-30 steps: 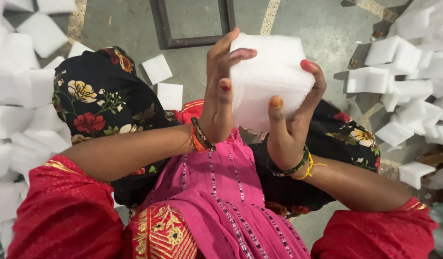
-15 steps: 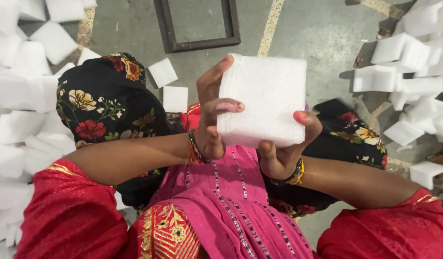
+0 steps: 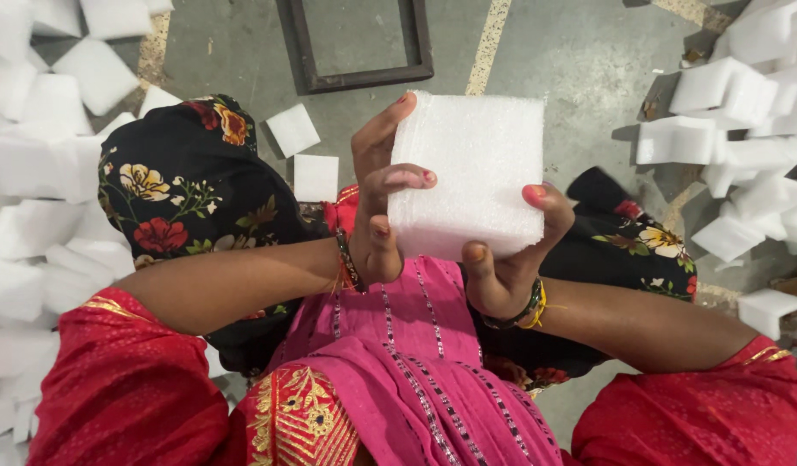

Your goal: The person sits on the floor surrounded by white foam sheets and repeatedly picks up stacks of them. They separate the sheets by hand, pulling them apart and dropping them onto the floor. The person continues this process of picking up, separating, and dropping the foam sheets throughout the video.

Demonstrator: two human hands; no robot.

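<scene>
- Gripping one white foam block (image 3: 472, 164) above the lap, both hands clamp it between them; broad face toward the camera
- left hand (image 3: 377, 203) closed on its left edge; right hand (image 3: 502, 259) cupping the lower right corner, equally near
- loose foam pieces (image 3: 726, 112) lie on the floor at both sides

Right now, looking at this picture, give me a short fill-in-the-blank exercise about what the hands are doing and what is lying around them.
1. Both hands hold one white foam ____ above the lap.
2. The left hand grips its left edge, and the right hand supports it from ____.
3. On the grey floor beyond the block lies a dark rectangular ____.
4. The loose foam pieces heaped on both sides are all ____ in colour.

Missing words: block; below; frame; white
</scene>
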